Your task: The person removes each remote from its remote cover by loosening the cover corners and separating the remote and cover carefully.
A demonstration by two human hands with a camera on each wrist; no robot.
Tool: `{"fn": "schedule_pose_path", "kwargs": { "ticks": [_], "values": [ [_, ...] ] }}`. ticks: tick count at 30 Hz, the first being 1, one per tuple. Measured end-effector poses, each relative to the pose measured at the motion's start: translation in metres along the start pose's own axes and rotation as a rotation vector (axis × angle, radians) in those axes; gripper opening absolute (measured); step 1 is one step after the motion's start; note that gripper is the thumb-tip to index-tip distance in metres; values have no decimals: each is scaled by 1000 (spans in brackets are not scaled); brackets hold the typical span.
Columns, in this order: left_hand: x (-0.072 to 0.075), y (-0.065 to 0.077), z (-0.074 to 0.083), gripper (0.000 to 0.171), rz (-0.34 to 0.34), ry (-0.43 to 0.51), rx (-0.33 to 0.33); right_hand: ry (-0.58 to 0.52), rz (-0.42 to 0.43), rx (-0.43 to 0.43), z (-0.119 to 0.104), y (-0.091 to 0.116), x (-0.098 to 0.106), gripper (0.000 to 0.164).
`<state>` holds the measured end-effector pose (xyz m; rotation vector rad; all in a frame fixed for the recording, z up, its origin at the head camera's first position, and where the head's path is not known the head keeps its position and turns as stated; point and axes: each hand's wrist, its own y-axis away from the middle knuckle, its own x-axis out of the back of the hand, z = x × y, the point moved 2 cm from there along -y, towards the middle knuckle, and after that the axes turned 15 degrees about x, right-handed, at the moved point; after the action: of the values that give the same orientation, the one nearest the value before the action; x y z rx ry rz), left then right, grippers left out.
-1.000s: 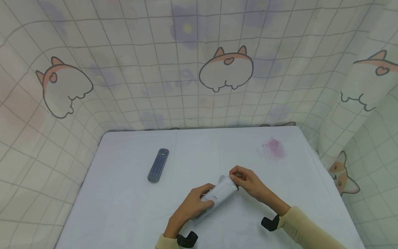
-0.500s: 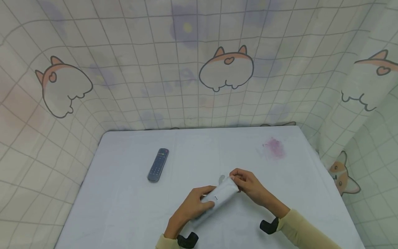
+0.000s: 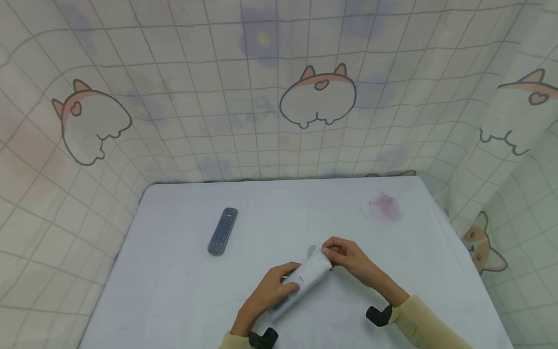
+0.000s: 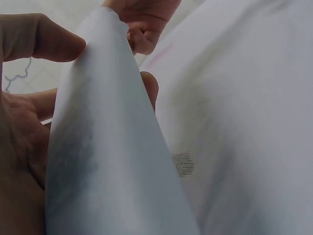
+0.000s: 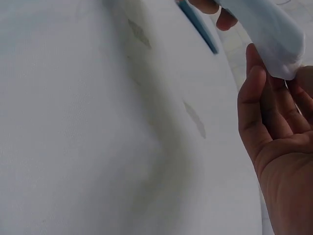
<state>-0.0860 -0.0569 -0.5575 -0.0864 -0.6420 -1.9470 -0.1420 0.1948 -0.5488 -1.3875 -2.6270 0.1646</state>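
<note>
A long, white, rounded packet with a smooth sheen and a small black mark slants over the front middle of the table. My left hand grips its lower part, thumb on the near side and fingers round the far side. At the upper right end, my right hand pinches the packet's edge. In the left wrist view the packet tapers away toward the right hand. The right wrist view has the packet's end at the fingertips of my right hand.
A dark remote control lies on the white-covered table, left of the hands. Behind the right hand is a pink stain, and a grey patch shows beside the packet's far end. A grid-patterned curtain surrounds the table.
The packet's right end and the right hand have shifted slightly, a few pixels down since a second ago. Both hands keep their hold, and the remote control stays put.
</note>
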Motion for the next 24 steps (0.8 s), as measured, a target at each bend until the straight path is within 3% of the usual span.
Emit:
{"fn": "schedule_pose_path", "kwargs": {
  "ticks": [9,16,24],
  "values": [
    [7,-2,-6,49,-39,62,7,148,-38,162,-9,-2,6,18],
    [11,-3,-10,51,-148,190,42,162,-88,174,-18,-4,7,19],
    [12,-2,-9,49,-173,261,103,222,-118,148,-28,-7,5,25]
  ]
}}
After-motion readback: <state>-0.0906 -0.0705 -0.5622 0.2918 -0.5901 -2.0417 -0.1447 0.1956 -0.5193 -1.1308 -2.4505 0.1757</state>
